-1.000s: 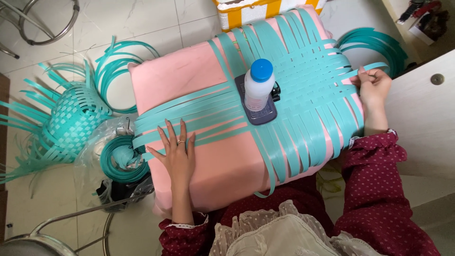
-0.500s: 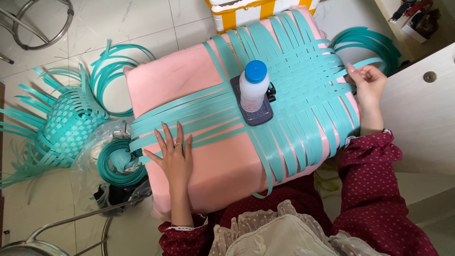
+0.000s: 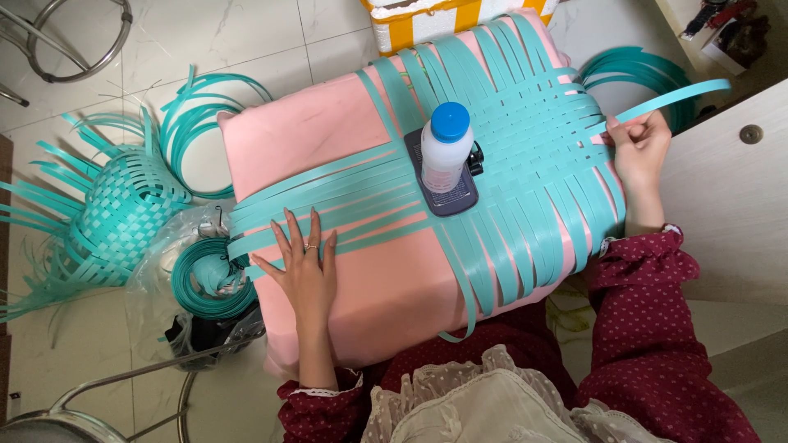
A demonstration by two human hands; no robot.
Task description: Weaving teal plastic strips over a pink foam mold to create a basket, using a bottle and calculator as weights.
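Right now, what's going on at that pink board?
A person is weaving teal plastic strips into a flat mat on a pink board. The left hand lies flat on the loose strip ends, while the right hand pinches one strip at the mat's right edge, its free end lifted. A white bottle with a blue cap stands on a dark slab, weighting the weave. A part-woven teal basket lies on the floor.
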